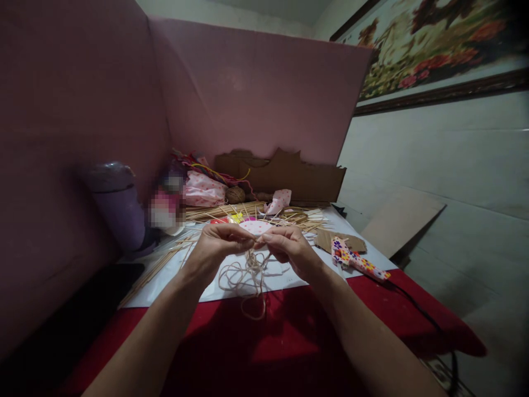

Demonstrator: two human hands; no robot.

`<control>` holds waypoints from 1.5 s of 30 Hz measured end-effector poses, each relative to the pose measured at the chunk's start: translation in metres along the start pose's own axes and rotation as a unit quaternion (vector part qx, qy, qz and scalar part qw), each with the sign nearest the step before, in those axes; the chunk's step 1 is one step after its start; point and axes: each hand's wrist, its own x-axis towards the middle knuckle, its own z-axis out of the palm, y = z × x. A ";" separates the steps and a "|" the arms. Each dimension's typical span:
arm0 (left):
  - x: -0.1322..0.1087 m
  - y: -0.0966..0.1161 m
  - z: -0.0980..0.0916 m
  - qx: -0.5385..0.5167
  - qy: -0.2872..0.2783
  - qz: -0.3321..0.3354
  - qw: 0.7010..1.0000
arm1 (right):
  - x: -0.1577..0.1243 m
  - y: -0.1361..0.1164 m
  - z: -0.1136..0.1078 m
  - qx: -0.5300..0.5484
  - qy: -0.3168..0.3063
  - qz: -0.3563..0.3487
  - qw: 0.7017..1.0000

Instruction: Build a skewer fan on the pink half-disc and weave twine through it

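Observation:
Brown twine (253, 266) hangs in loose loops below my two hands, over a white sheet (210, 286). My left hand (221, 241) pinches the twine between thumb and fingers. Close beside it, my right hand (285, 245) also pinches the twine, and the fingertips of both hands almost meet. Just behind the hands lies a round piece with pink dots on white (255, 226), with thin sticks fanning out around it. The exact spot where the fingers grip is too small to make out.
A flowered glue gun (359, 262) rests at the right by a cardboard piece (324, 241), its cord running off the red cloth (289, 331). Behind are bundled sticks (202, 212), a twine ball (235, 194) and torn cardboard (289, 176). A purple container (119, 212) stands left.

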 end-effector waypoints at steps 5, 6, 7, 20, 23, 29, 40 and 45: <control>-0.001 0.001 0.001 0.037 -0.007 0.006 0.999 | 0.000 0.000 -0.002 0.032 -0.011 0.041 0.999; -0.001 0.001 0.002 0.052 -0.007 0.007 0.999 | 0.000 0.000 -0.002 0.029 -0.010 0.041 0.999; -0.002 0.002 0.002 0.063 -0.010 0.009 0.998 | 0.000 0.000 -0.002 0.023 -0.010 0.041 0.999; 0.000 0.004 0.002 0.012 0.000 0.008 1.000 | 0.002 0.003 -0.001 -0.166 0.102 -0.094 0.976; 0.001 0.000 0.000 0.022 -0.018 -0.048 0.998 | 0.000 0.006 0.002 -0.257 0.123 -0.144 0.948; 0.000 -0.010 -0.002 0.034 -0.091 -0.144 0.985 | -0.002 0.008 0.005 -0.314 0.100 -0.184 0.926; 0.002 -0.007 0.001 -0.012 0.014 -0.128 0.992 | -0.004 0.009 0.006 -0.312 0.079 -0.168 0.932; 0.002 -0.004 0.003 -0.025 0.050 -0.112 0.992 | -0.003 0.009 0.005 -0.291 0.064 -0.153 0.942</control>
